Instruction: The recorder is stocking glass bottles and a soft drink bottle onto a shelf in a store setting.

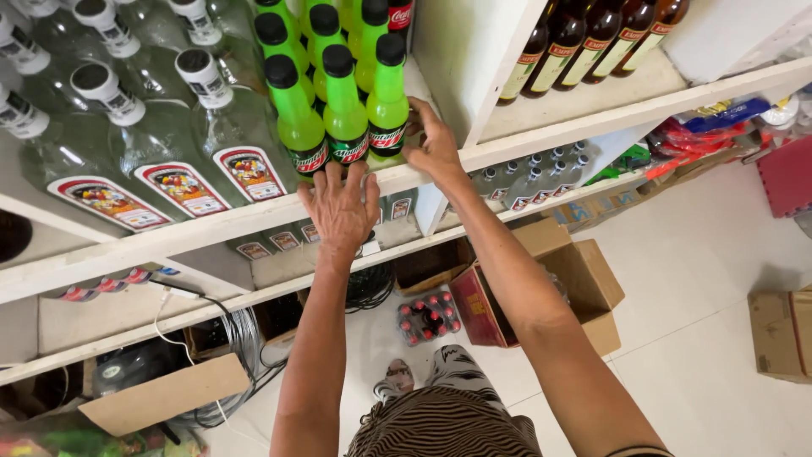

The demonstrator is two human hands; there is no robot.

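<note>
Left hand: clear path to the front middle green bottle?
Probably yes. The left hand rests on the shelf edge right below the middle green bottle, front row, nothing between; the right hand is beside the neighbouring bottle.

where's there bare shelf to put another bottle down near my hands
Bare white shelf in front of the brown bottles, right of the divider, is free. Where the left hand and right hand rest, green bottles stand packed tight, with clear bottles crowding the left side.
</note>
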